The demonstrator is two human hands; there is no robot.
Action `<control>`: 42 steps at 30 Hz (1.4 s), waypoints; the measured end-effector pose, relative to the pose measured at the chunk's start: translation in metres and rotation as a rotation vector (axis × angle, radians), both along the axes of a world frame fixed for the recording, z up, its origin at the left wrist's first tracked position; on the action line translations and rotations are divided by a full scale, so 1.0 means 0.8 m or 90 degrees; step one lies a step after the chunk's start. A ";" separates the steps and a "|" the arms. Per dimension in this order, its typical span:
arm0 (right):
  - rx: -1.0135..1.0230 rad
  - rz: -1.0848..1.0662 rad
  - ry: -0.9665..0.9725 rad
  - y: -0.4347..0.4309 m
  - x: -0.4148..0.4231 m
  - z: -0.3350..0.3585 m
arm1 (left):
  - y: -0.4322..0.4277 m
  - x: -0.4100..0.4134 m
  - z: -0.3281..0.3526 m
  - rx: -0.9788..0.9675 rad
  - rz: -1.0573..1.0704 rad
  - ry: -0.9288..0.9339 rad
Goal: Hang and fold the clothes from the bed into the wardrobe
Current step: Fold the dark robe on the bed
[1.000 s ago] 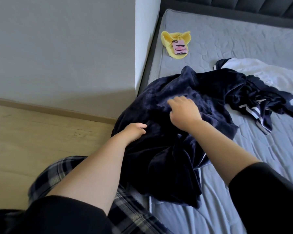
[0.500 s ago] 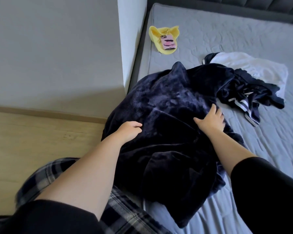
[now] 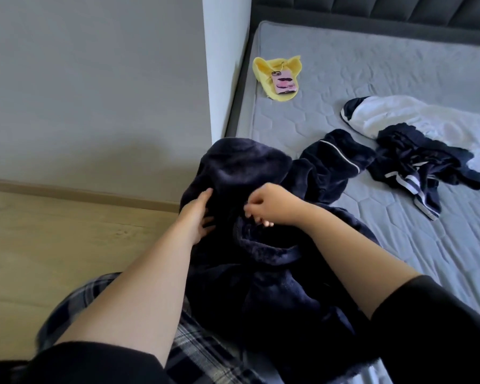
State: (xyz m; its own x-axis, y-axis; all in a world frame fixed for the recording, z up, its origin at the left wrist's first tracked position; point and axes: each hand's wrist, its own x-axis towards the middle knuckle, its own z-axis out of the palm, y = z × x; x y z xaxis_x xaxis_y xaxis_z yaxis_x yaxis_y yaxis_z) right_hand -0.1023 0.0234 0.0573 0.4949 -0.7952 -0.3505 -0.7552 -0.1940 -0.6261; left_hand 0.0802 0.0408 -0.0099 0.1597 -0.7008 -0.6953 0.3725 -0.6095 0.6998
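Left hand (image 3: 197,214) lies against the left side of the bunched dark navy fleece robe (image 3: 261,259), fingers mostly straight and pressed into the fabric, thumb up along the fold; no curl around it visible. Right hand (image 3: 269,205) is curled, fingertips pinching a fold of the same robe near its top middle. Robe sits heaped at the near left corner of the grey quilted mattress (image 3: 372,79), part of it hanging over the near edge against the person's plaid trousers (image 3: 205,353). A sleeve with white piping runs from the heap toward the right. Further right, well apart from the hands, a crumpled navy garment with white stripes (image 3: 416,167) lies on the mattress, overlapping the near edge of a white garment with a navy collar (image 3: 416,117). At the far left of the mattress, a yellow cloth (image 3: 266,70) with a pink-cased phone (image 3: 284,83) lying on it. Dark padded headboard (image 3: 399,9) along the far edge. Grey wall (image 3: 94,79) and light wooden floor (image 3: 53,245) on the left. Both forearms bare, black sleeves (image 3: 427,328) at the near edge.
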 end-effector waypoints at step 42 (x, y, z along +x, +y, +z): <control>-0.178 0.017 -0.278 -0.066 0.155 0.255 | -0.004 0.131 0.301 -0.271 0.173 -0.049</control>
State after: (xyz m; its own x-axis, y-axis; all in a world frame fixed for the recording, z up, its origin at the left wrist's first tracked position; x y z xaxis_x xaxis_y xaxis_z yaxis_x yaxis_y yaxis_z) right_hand 0.0220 -0.0291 0.2610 0.5686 -0.8143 0.1172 -0.4282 -0.4146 -0.8030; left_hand 0.1852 0.0376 0.2309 0.4148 -0.8452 -0.3369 0.4161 -0.1530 0.8963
